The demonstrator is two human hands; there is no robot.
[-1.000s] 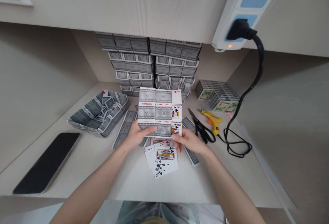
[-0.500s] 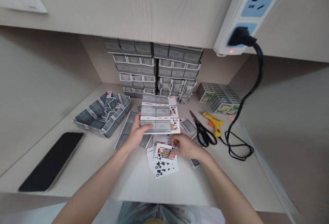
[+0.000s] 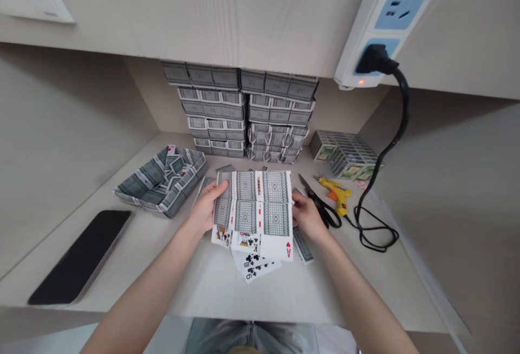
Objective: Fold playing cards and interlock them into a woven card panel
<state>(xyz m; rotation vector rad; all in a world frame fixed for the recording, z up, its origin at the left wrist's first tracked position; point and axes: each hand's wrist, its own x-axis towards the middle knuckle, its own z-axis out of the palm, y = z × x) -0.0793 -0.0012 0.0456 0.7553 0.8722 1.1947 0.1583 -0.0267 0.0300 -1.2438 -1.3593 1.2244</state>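
Note:
Between my hands is a panel of joined playing cards point(image 3: 246, 217), mostly grey patterned backs outward. A queen, a king and an ace of hearts stick out along its lower edge. My left hand point(image 3: 205, 208) grips its left side, thumb on the front and fingers out of sight behind. At the right edge, my right hand point(image 3: 307, 215) is closed on the panel, its fingertips partly hidden. Fanned face-up cards point(image 3: 260, 267), a nine and a ten of clubs among them, lie under the panel on the tabletop point(image 3: 227, 300).
A card-built tray point(image 3: 150, 202) holding loose cards is at left, near a black phone point(image 3: 81, 256). Card-covered boxes point(image 3: 213, 107) are stacked behind. Scissors point(image 3: 325, 210), a yellow glue gun point(image 3: 336, 191) and its cord lie right. A power strip point(image 3: 361, 34) hangs above.
The card panel has turned about a quarter turn and come nearer, now covering part of the fanned cards. My right hand has left those cards and moved up to the panel's right edge.

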